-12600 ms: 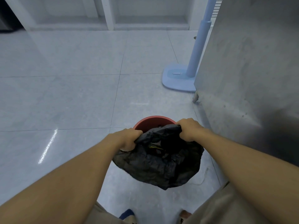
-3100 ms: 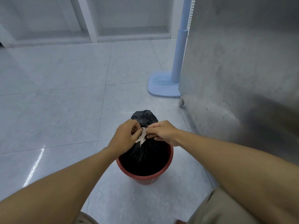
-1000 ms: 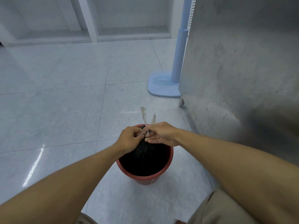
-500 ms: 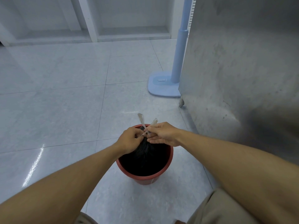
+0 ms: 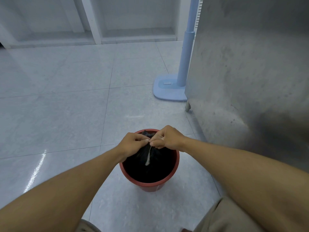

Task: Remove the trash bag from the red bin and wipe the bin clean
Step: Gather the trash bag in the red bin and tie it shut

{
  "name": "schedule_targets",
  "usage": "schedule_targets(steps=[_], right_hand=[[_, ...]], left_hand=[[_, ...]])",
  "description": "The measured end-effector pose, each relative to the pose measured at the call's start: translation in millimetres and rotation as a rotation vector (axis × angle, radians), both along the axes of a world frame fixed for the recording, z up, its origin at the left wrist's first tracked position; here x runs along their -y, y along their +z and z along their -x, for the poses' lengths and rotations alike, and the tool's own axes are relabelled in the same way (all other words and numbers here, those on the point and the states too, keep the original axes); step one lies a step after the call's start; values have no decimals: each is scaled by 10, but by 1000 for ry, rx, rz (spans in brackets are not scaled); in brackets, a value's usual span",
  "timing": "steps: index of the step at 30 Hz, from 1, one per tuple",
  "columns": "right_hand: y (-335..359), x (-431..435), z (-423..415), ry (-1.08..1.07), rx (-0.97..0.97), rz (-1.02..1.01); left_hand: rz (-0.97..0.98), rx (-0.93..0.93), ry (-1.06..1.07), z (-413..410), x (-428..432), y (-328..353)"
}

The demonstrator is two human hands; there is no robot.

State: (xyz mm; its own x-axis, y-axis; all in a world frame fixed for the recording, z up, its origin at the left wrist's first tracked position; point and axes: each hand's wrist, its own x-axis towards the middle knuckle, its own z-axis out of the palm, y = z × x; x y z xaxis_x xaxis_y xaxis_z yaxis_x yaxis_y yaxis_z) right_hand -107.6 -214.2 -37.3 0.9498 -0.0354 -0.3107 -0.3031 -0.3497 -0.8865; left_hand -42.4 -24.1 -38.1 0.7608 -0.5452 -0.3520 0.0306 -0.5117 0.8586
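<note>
Both hands meet over the red bin (image 5: 149, 184), pinched on the gathered neck of the black trash bag (image 5: 147, 162), which sits inside the bin. The left hand (image 5: 133, 142) and right hand (image 5: 167, 137) each nip a pale tie strip (image 5: 148, 156) with closed fingertips. Half a second ago its two ends stuck up; now one end hangs down over the bag, so the knot looks drawn tight. Lifting the bag out seems next, wiping not begun
</note>
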Motion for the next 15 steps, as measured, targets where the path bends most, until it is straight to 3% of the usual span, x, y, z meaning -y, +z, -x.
schedule_targets(steps=[4,11,15], right_hand=[[-28,-61,-24,-24,108,327],[-63,-106,-32,-37,110,473],[-65,-116,-42,-83,122,375]], left_hand=[[39,-108,59,-9,40,-17],[47,-211,9,-12,93,-24],[56,-298,27,-19,132,12]])
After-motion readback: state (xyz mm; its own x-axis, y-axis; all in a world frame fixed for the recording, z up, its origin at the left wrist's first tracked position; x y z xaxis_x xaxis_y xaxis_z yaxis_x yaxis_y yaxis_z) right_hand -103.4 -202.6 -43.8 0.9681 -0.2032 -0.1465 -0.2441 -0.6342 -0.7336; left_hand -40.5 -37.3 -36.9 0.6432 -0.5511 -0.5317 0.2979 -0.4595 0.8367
